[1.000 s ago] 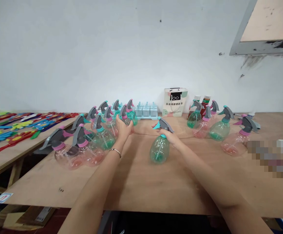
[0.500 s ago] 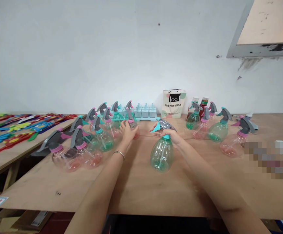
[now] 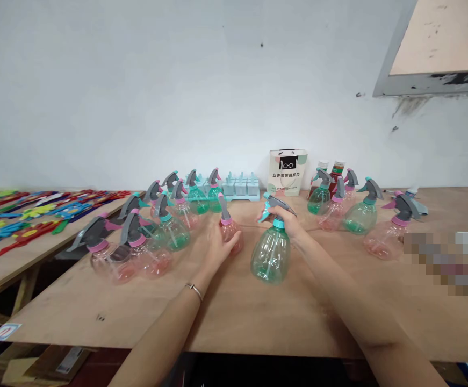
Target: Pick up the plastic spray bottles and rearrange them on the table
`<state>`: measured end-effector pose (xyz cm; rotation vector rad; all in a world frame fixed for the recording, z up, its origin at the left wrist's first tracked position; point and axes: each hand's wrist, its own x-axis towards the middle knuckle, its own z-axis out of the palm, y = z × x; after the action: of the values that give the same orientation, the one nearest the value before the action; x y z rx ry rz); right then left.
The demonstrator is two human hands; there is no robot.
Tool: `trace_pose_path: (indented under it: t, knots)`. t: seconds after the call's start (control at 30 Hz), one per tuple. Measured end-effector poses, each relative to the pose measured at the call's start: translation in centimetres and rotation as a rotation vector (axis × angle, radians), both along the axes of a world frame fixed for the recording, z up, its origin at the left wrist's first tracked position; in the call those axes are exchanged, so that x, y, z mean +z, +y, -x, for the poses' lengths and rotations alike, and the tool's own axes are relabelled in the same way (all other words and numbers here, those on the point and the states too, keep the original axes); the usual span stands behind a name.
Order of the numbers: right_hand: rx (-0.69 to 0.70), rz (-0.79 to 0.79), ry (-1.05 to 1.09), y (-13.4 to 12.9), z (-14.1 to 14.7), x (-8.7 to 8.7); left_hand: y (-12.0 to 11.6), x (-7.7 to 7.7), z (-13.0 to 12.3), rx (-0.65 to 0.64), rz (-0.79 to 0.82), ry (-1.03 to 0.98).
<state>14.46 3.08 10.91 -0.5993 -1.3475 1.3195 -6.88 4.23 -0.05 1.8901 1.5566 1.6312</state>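
My left hand is wrapped round the body of a pink spray bottle with a grey and pink trigger head. To the right of it, my right hand grips the neck and trigger of a clear green spray bottle with a turquoise collar. The two held bottles are side by side, apart from each other. Left of my left hand stands a cluster of pink and green spray bottles, the nearest a pink bottle and a green bottle.
More spray bottles, such as a green one, stand at the right. A pale blue popsicle mould, a paper bag and red-filled bottles line the wall. Colourful hand-shaped items cover another table at the left.
My left hand has moved from the pink bottle's collar down to its body, and that bottle is now nearer me and further right. The right hand's green bottle has shifted slightly right.
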Motion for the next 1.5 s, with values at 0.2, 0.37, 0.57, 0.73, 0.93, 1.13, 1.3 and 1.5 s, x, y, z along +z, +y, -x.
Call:
trace_pose_path:
  t: [0.2,0.37,0.57,0.73,0.93,1.13,1.3,1.5]
  knots:
    - [-0.025,-0.126,-0.112,0.0,0.2,-0.6,0.1,0.1,0.1,0.018,0.002,-0.003]
    - [0.006,-0.141,-0.074,0.1,0.3,-0.8,-0.1,0.1,0.2,-0.011,0.034,-0.001]
    - [-0.039,-0.092,-0.110,0.2,0.4,-0.7,-0.1,0.3,0.0,-0.041,0.015,-0.005]
    - [-0.045,-0.117,-0.064,0.8,0.3,-1.0,-0.2,0.5,0.0,-0.062,-0.007,0.002]
    - [-0.104,-0.075,-0.114,1.4,0.3,-1.7,0.1,0.2,0.1,-0.046,-0.008,0.016]
    - [-0.084,-0.108,-0.090,1.4,0.5,-1.5,0.1,0.2,0.0,-0.056,0.002,0.010]
    - [-0.152,-0.094,-0.128,1.0,0.4,-1.5,0.0,0.3,-0.1,-0.056,-0.003,0.002]
    - [-0.135,-0.184,-0.174,1.2,0.4,-1.5,0.0,0.4,-0.1,-0.064,-0.007,0.009]
